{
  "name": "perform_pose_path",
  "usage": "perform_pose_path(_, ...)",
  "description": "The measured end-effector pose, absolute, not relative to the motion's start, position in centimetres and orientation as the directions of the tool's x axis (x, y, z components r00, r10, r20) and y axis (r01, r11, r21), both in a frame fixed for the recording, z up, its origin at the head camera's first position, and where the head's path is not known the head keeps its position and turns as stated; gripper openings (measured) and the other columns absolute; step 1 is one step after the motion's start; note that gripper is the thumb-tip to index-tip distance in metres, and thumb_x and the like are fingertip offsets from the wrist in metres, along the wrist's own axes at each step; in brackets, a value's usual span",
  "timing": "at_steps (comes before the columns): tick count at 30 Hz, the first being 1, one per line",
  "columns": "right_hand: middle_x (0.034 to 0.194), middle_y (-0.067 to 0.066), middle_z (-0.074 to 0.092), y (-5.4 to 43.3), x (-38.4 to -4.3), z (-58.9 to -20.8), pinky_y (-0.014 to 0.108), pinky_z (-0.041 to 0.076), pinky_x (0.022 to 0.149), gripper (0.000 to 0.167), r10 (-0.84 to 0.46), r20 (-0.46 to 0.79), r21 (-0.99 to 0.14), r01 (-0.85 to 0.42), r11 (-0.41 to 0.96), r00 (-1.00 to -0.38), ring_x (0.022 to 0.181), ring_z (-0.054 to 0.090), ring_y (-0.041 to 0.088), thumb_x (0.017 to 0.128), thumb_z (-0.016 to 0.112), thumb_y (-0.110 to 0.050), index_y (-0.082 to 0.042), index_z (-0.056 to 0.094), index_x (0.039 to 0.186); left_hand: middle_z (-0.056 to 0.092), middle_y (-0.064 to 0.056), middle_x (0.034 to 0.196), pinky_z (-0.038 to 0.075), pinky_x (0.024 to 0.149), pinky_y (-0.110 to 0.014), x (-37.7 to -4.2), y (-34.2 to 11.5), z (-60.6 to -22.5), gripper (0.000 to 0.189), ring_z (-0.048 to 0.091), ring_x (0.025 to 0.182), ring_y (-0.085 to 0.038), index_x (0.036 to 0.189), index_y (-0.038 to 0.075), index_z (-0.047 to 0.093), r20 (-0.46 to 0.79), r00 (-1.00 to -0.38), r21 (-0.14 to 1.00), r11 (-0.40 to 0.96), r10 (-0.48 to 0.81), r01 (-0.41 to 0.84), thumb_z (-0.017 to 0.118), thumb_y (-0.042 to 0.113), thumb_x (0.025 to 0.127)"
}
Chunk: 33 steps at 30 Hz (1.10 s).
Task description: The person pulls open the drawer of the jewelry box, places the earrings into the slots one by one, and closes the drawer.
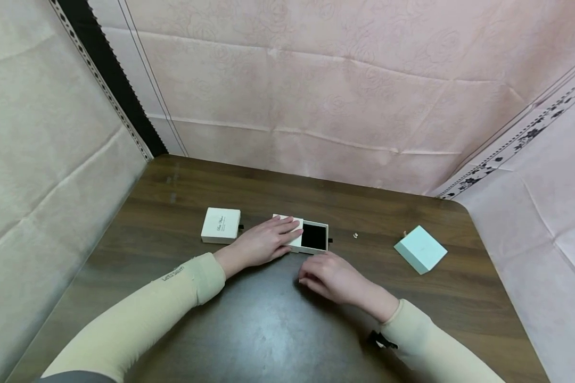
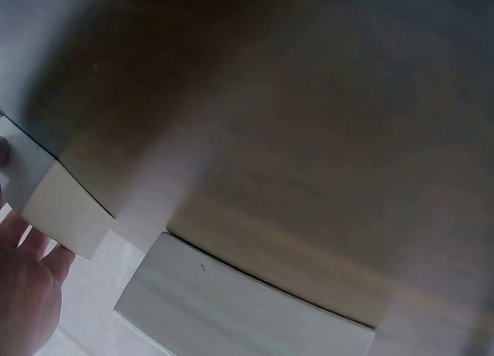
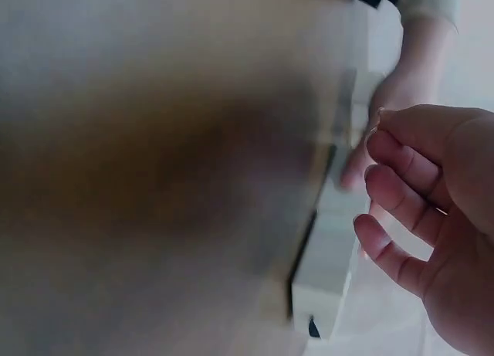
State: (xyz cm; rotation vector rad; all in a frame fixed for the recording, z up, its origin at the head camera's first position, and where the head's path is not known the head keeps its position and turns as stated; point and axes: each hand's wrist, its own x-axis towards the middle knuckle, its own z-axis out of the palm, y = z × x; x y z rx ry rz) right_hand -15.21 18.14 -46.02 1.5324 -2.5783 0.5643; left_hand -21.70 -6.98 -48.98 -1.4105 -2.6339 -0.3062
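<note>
My left hand point(image 1: 263, 242) lies over the sleeve of a white drawer box point(image 1: 313, 251), fingers spread across its top and thumb down at its near side. The box's drawer is pulled out to the right, showing a black lining point(image 1: 313, 236) and a black pull tab point(image 1: 330, 240). Close in front of the drawer, my right hand point(image 1: 333, 276) hovers with fingers loosely bent. In the right wrist view, its thumb and forefinger tips point(image 3: 377, 144) come close together, and no held thing stands out.
A closed white box point(image 1: 221, 223) with dark lettering stands at the left. Right of the drawer lies a tiny pale piece point(image 1: 355, 235). Farther right is a mint-green box point(image 1: 421, 249) with something small behind its left corner. Pale cloth point(image 1: 292, 96) hangs behind the wooden table point(image 1: 268, 340).
</note>
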Motion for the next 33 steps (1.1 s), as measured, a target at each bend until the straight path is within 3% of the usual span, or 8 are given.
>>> perform_pose_path(9,0.088,-0.008,0.069,19.8,-18.9,-44.1,0.035,0.057,0.075,0.006,-0.713,0.237,-0.414,-0.733,0.54,-0.66,0.079,0.062,0.007,0.099,0.075,-0.008,-0.014,0.073,0.098,0.053,-0.017,0.16,0.036,0.126,-0.051,-21.6,-6.8,-48.9,0.053,0.046,0.152,-0.033,0.154,0.005,0.057,0.209,-0.554,0.138,0.536,0.806,0.833,0.068,0.026,0.107)
perform_pose_path(17,0.081,-0.005,0.065,21.2,-22.7,-43.7,0.03,0.051,0.065,0.005,-0.621,0.181,-0.499,-0.616,0.61,-0.762,0.069,0.054,0.01,0.102,0.072,-0.006,-0.01,0.073,0.099,0.052,-0.017,0.16,0.035,0.126,-0.05,-21.8,-6.9,-48.8,0.053,0.045,0.153,-0.033,0.155,0.005,0.056,0.193,-0.561,0.134,0.545,0.805,0.828,0.068,0.026,0.107)
perform_pose_path(25,0.079,-0.004,0.065,20.3,-25.3,-44.3,0.032,0.051,0.065,0.007,-0.631,0.077,-0.508,-0.575,0.641,-0.772,0.064,0.053,0.01,0.105,0.067,-0.008,-0.008,0.073,0.101,0.052,-0.016,0.161,0.035,0.127,-0.05,-21.9,-6.9,-48.9,0.054,0.044,0.153,-0.032,0.156,0.006,0.056,0.201,-0.56,0.134,0.544,0.804,0.828,0.068,0.027,0.107)
perform_pose_path(33,0.079,-0.003,0.065,19.3,-26.6,-45.2,0.034,0.051,0.068,0.008,-0.659,0.053,-0.481,-0.597,0.641,-0.75,0.067,0.054,0.011,0.104,0.067,-0.006,-0.006,0.072,0.098,0.052,-0.017,0.161,0.035,0.127,-0.05,-21.8,-7.0,-48.8,0.053,0.045,0.153,-0.032,0.155,0.006,0.056,0.2,-0.563,0.141,0.545,0.802,0.826,0.068,0.026,0.108)
